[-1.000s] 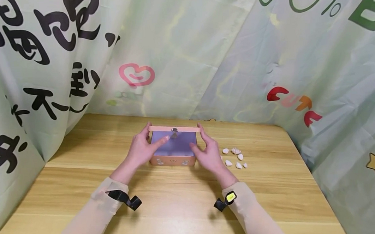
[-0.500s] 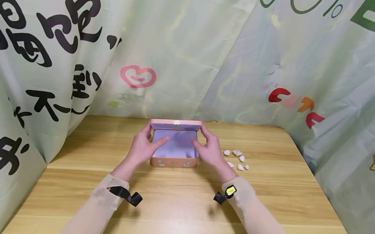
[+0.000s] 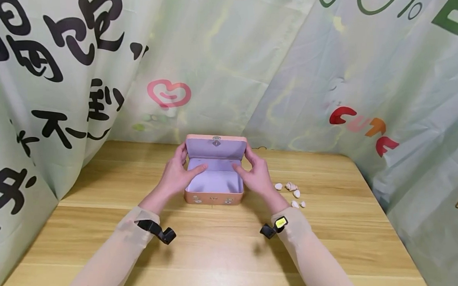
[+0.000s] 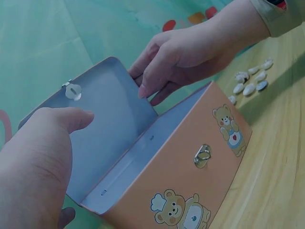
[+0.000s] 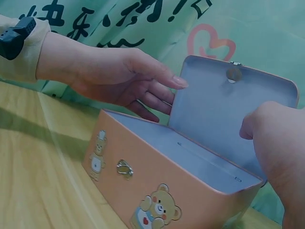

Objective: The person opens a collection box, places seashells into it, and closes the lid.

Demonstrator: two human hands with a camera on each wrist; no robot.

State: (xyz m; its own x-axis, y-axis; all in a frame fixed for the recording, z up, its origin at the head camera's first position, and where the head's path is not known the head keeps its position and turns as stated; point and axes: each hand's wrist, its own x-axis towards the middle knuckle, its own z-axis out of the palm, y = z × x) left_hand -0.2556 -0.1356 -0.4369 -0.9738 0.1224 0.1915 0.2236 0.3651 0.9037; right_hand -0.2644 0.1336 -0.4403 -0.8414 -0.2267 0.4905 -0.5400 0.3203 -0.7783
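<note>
A small peach-orange hinged box (image 3: 213,199) with a lilac inside stands on the table. Bear pictures and a metal clasp (image 4: 202,156) mark its front. Its lid (image 3: 227,148) stands raised at the back, leaning away, with a metal latch plate (image 5: 233,74) at its top edge. My left hand (image 3: 175,175) holds the lid's left side, fingers behind it and thumb extended in front. On the other side my right hand (image 3: 257,172) holds the lid's right edge, its fingers partly hidden behind and its thumb over the inside.
Several white shells (image 3: 291,186) lie on the wooden table (image 3: 219,256) to the right of the box, near my right wrist. A printed curtain (image 3: 217,74) hangs behind the table and along both sides.
The lid has swung up and back from nearly closed, baring the lilac inside. Both hands have moved with it, slightly upward in the head view. The shells stay on the table.
</note>
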